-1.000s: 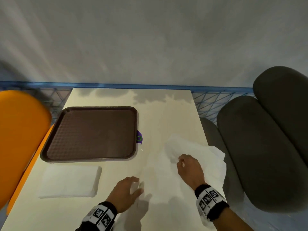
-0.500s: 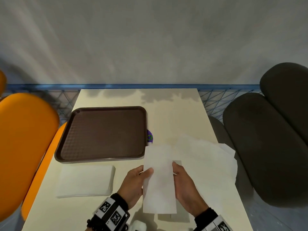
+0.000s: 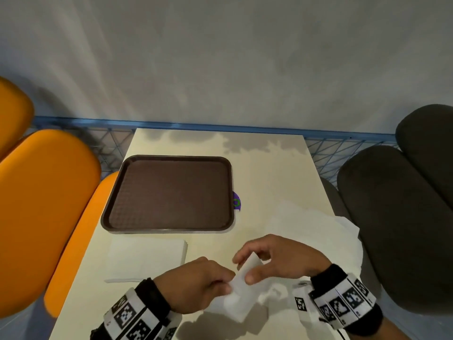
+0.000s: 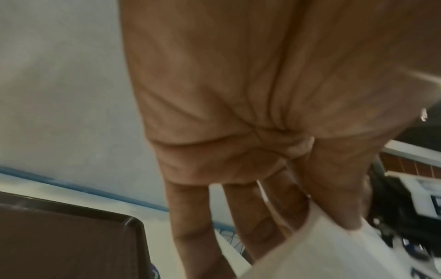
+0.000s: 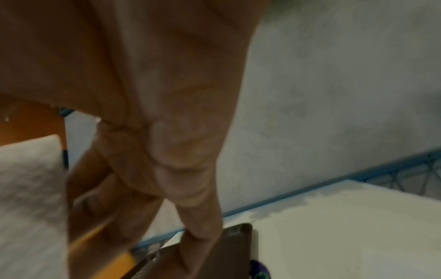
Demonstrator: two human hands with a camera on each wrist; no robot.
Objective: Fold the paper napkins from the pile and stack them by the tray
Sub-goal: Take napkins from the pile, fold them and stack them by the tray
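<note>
Mid-fold on a single white paper napkin (image 3: 241,293), held just above the near edge of the pale cream table (image 3: 269,173) between both hands. Left hand (image 3: 196,283) pinching the napkin's left edge, thumb on top and curled fingers (image 4: 257,222) beneath, as seen from the left wrist. Right hand (image 3: 279,260) arched over the upper end, thumb and fingers (image 3: 239,257) nipping a raised flap and tipping it over toward the lower half. Right wrist view too blurred to confirm more than fingers curled against white paper (image 5: 28,198). Loose pile of unfolded white paper napkins (image 3: 316,229) lying at the right side of the table, behind and right of the right hand. Neat stack of folded white napkins (image 3: 147,258) sitting just in front of the dark brown rectangular plastic tray (image 3: 171,192), close to its near rim, whether touching it hard to tell. Small purple round sticker (image 3: 236,201) peeking out at the tray's right edge. Judged as the second fold of this napkin, not yet closed. Next move likely calling for bringing the flap down edge to edge, pressing the crease flat, then carrying the piece left onto the stack with corners lined up. Plenty left in the pile, so some way to go.
</note>
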